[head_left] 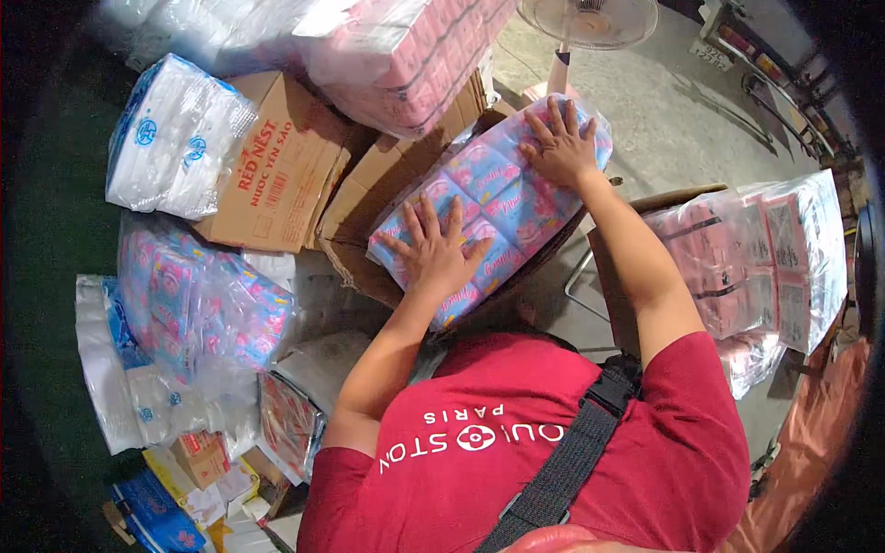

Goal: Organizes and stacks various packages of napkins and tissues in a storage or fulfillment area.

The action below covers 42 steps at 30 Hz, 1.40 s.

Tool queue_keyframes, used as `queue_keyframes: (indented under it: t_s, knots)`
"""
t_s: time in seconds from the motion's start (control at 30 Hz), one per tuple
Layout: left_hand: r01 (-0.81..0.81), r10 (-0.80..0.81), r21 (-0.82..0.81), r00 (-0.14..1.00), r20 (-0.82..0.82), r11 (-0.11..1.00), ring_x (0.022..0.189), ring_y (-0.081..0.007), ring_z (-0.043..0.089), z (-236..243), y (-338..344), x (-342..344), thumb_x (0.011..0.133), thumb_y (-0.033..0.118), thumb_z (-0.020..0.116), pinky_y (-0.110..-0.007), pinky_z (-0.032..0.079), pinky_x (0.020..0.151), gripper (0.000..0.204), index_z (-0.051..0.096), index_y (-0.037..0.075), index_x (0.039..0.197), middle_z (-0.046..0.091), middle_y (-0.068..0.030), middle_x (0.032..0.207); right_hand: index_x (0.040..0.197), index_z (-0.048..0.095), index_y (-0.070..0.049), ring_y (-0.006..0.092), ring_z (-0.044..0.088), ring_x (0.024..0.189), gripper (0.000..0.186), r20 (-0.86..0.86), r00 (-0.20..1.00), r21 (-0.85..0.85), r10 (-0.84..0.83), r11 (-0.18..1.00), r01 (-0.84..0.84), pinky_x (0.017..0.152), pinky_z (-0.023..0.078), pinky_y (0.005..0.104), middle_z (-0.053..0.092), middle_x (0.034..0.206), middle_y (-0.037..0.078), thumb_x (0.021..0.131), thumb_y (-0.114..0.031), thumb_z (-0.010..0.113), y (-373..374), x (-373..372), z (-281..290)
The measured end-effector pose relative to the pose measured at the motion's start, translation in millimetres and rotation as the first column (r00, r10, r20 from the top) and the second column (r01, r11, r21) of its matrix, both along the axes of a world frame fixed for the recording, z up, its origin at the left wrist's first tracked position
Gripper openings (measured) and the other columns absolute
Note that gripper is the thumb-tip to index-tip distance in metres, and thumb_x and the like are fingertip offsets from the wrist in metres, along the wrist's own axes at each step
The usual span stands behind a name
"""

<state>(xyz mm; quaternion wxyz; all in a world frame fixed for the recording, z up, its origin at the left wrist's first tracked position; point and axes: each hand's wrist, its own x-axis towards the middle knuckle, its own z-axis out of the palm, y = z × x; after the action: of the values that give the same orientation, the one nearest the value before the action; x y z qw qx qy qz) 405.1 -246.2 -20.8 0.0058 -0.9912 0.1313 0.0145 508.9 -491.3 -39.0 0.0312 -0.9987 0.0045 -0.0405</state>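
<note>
A large plastic-wrapped pack of pink and blue tissue packets (498, 198) lies across the top of an open brown cardboard box (355, 212). My left hand (433, 249) presses flat on the pack's near left end, fingers spread. My right hand (560, 143) lies flat on its far right end, fingers spread too. Both arms reach out from my red shirt at the bottom of the view.
A second brown cardboard box (277, 166) sits to the left, with a white wrapped bundle (175, 134) beside it. More pink-and-blue packs (198, 300) lie at lower left. Pink wrapped packs stand at right (765, 258) and top (415, 51). A floor fan (590, 23) stands behind.
</note>
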Motion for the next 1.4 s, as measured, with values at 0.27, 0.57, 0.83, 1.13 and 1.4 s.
queue_keyframes:
  t_s: [0.27, 0.57, 0.83, 1.13, 1.4]
  knots:
    - [0.035, -0.032, -0.045, 0.997, 0.064, 0.998, 0.134, -0.0443, 0.002, -7, -1, -4, 0.081, 0.069, 0.033, -0.076, -0.004, 0.089, 0.078, 0.028, 0.019, 0.14, 0.01, -0.0247, 0.146, 0.141, 0.024, -0.031, 0.0341, -0.001, 0.138, 0.062, -0.077, 0.997, 0.037, -0.011, 0.999, 0.014, 0.103, 0.002, 0.0642, 0.005, 0.15, 0.009, 0.086, -0.059, 0.034, -4, 2, -8]
    - [0.015, -0.015, -0.003, 0.998, 0.066, 1.0, 0.135, -0.0417, 0.006, -9, 0, -9, 0.081, 0.069, 0.032, -0.075, -0.003, 0.091, 0.078, 0.023, 0.021, 0.142, 0.01, -0.0218, 0.147, 0.141, 0.02, -0.033, 0.0333, -0.005, 0.138, 0.064, -0.125, 0.992, 0.023, -0.028, 0.999, 0.031, 0.104, -0.001, 0.0625, 0.0, 0.151, 0.007, 0.085, -0.063, 0.03, -1, -2, -5]
    - [0.031, -0.025, -0.055, 0.995, 0.099, 0.998, 0.135, -0.0429, 0.004, -11, 2, -12, 0.082, 0.068, 0.033, -0.076, -0.004, 0.09, 0.077, 0.025, 0.02, 0.141, 0.009, -0.0231, 0.147, 0.142, 0.02, -0.032, 0.0342, -0.005, 0.137, 0.066, -0.132, 0.991, 0.051, -0.023, 0.998, 0.03, 0.102, -0.003, 0.0647, 0.0, 0.151, 0.008, 0.085, -0.062, 0.032, 0, -6, 10]
    - [0.033, -0.031, -0.029, 0.998, 0.062, 0.999, 0.134, -0.0448, 0.003, -7, 2, -13, 0.082, 0.065, 0.036, -0.076, -0.003, 0.089, 0.075, 0.025, 0.019, 0.141, 0.007, -0.0239, 0.146, 0.141, 0.025, -0.024, 0.0401, -0.004, 0.136, 0.069, -0.061, 0.958, 0.09, 0.282, 0.957, -0.276, 0.1, -0.007, 0.0653, 0.007, 0.149, 0.015, 0.085, -0.062, 0.033, 64, -28, 3]
    - [0.012, -0.011, -0.036, 0.999, 0.044, 0.999, 0.134, -0.0445, 0.003, -9, 4, -9, 0.083, 0.064, 0.037, -0.076, -0.002, 0.089, 0.074, 0.024, 0.02, 0.141, 0.007, -0.0232, 0.146, 0.142, 0.024, -0.024, 0.0387, -0.001, 0.136, 0.069, -0.168, 0.932, 0.164, 0.321, 0.942, -0.294, 0.102, -0.007, 0.0631, 0.011, 0.149, 0.014, 0.085, -0.064, 0.028, 68, -24, -4]
